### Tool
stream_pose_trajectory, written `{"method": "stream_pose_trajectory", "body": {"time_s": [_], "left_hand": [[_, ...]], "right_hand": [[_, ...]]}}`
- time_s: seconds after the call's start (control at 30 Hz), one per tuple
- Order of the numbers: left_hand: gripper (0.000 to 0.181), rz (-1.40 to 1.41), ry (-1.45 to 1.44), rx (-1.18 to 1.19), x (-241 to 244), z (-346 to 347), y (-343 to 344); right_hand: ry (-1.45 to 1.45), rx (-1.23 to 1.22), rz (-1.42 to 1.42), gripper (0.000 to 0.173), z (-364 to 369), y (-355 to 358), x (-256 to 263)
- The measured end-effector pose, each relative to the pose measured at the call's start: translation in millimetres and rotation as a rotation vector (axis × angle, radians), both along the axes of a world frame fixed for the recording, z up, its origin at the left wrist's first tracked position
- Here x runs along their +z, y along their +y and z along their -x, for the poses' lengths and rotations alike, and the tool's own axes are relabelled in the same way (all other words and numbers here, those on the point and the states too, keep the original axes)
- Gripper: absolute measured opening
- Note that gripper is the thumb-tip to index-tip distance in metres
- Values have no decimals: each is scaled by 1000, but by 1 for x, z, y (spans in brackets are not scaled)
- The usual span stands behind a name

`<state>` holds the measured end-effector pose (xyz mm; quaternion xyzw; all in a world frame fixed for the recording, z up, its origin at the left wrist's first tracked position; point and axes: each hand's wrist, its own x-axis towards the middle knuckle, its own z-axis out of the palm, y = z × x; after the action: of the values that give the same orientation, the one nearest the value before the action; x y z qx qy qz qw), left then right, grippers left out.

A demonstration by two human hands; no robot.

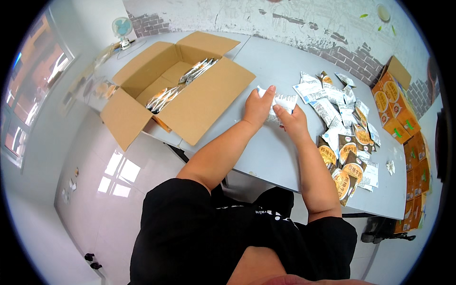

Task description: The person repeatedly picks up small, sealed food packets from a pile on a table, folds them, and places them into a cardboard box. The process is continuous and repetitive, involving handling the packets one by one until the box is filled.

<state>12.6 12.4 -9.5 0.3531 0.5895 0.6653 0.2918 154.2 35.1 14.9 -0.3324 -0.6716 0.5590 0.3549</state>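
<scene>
Both of my hands grip one sealed foil food packet [287,101], its white printed back turned up, above the grey table [228,149]. My left hand [257,108] pinches its left side, thumb on top. On the opposite side, my right hand [295,123] presses with the thumb near the middle. To the left stands an open cardboard box [213,103], flaps folded out. Inside it, packets stand on edge in two groups, a near one [164,98] and a far one [197,71]. A loose heap of similar packets [335,94] spreads to the right, some showing brown-and-orange fronts [347,148].
Orange printed cartons [393,103] are stacked at the table's right end, with more orange cartons [416,178] lower down. A crumpled white scrap [390,167] lies near the right edge. A small fan [122,28] stands at the far left corner, by the wall.
</scene>
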Motion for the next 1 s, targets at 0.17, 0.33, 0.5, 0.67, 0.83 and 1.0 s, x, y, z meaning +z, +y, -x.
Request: {"method": "stream_pose_trajectory", "body": {"time_s": [0.17, 0.33, 0.5, 0.67, 0.83, 1.0], "left_hand": [[66, 77, 75, 20, -7, 3, 3], [66, 39, 98, 14, 8, -1, -21], [63, -180, 213, -16, 4, 4, -68], [70, -89, 1216, 48, 34, 16, -128], [70, 47, 1296, -150, 59, 25, -156], [66, 495, 966, -597, 81, 29, -160]], "right_hand": [[49, 9, -31, 31, -3, 3, -2], [47, 86, 12, 32, -14, 12, 2], [94, 257, 52, 34, -19, 8, -1], [64, 434, 96, 34, -19, -6, 10], [-155, 577, -75, 30, -11, -23, 16], [-180, 696, -124, 28, -6, -36, 13]]}}
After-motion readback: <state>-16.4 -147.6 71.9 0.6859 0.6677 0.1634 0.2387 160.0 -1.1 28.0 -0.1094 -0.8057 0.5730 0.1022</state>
